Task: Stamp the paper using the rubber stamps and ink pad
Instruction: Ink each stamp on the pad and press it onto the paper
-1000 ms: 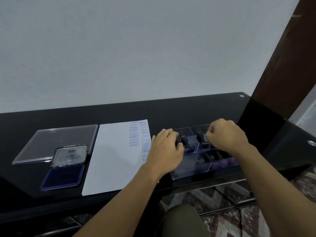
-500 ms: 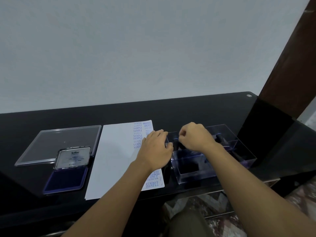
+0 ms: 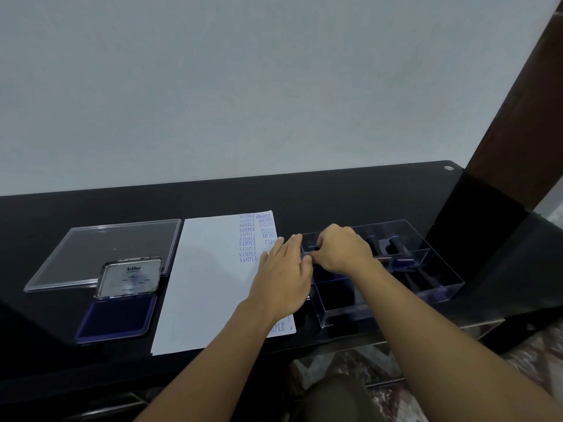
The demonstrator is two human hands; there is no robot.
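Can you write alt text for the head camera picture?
A person's right hand seems to pinch a stamp in a clear box on a black table; the left hand lies open beside it, over the edge of a paper stamped SAMPLE in blue. An open ink pad sits further left.

Black glossy table (image 3: 335, 202) is carrying, L to R: clear lid (image 3: 91, 254) lying flat, open blue ink pad (image 3: 117, 316) w/ its flap seemingly overlapping that lid's near edge, white paper (image 3: 207, 275) lying just beside, clear divided box (image 3: 438, 287) sitting near the R end.
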